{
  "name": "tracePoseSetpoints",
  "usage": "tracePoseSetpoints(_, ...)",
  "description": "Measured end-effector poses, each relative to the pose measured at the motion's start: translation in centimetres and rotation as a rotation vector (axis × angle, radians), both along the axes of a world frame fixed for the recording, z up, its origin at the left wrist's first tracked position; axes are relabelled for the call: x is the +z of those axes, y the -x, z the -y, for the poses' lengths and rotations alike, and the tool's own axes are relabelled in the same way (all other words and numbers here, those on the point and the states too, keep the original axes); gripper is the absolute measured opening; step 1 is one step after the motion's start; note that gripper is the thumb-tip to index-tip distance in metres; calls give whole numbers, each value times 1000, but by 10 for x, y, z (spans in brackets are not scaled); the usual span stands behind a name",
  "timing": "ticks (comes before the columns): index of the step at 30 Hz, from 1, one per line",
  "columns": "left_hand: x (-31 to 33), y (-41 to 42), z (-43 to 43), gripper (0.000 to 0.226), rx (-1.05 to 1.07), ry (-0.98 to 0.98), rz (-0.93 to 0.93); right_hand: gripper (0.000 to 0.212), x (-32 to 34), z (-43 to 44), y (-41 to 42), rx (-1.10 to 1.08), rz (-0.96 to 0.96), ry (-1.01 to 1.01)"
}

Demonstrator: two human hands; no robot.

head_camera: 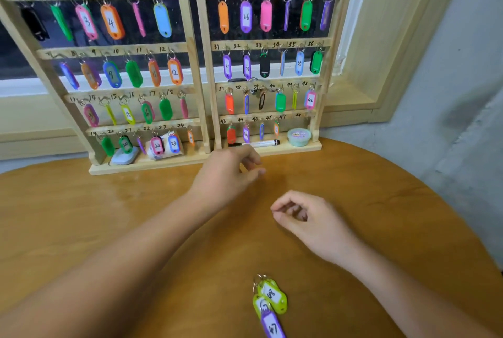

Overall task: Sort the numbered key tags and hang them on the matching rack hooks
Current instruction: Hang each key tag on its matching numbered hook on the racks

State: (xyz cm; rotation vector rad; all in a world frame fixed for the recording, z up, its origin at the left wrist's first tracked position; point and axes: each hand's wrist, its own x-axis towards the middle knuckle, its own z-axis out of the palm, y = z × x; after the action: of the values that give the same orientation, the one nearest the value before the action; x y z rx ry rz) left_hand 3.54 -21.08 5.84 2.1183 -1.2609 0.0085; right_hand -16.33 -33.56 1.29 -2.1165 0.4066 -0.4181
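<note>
While tags [270, 302] lie on table [81, 228], left hand [231, 171] slack by rack [152, 166], right hand [304, 217] curled

2 wooden racks [187, 38] are standing w/ 4 hook rows each; 3 loose key tags [272, 296] are lying on 1 table [81, 215]; 2 hands are showing, left hand [226, 174] & right hand [307, 217]; 1 marker [261, 143] & 1 mint tub [298, 136] are sitting there

Head camera (wide-angle) looks forward and down, seemingly near the rack [152, 165].
</note>
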Motion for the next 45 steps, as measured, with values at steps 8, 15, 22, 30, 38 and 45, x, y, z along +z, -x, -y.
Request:
tracePoseSetpoints(8, -34, 48, -86, 14, -64, -76, -168, 12, 17, -37, 23, 319, -192, 96)
tracePoseSetpoints(15, -52, 81, -124, 13, -147, -74, -278, 24, 27, -47, 31, 442, -302, 200)
tracePoseSetpoints(22, -53, 92, -123, 17, -206, -76, -279, 34, 30, -51, 42, 421, -356, 321)
tracePoseSetpoints(30, -59, 96, -122, 17, -241, -131, -216, 28, 21, -61, 49, 368, -342, 396)
tracePoseSetpoints(38, -54, 91, -121, 12, -253, -124, -351, 14, 20, -61, 50, 360, -309, 305)
tracePoseSetpoints(45, -42, 74, -120, 9, -220, -54, -572, 10, 32, -44, 43, 293, -158, 29)
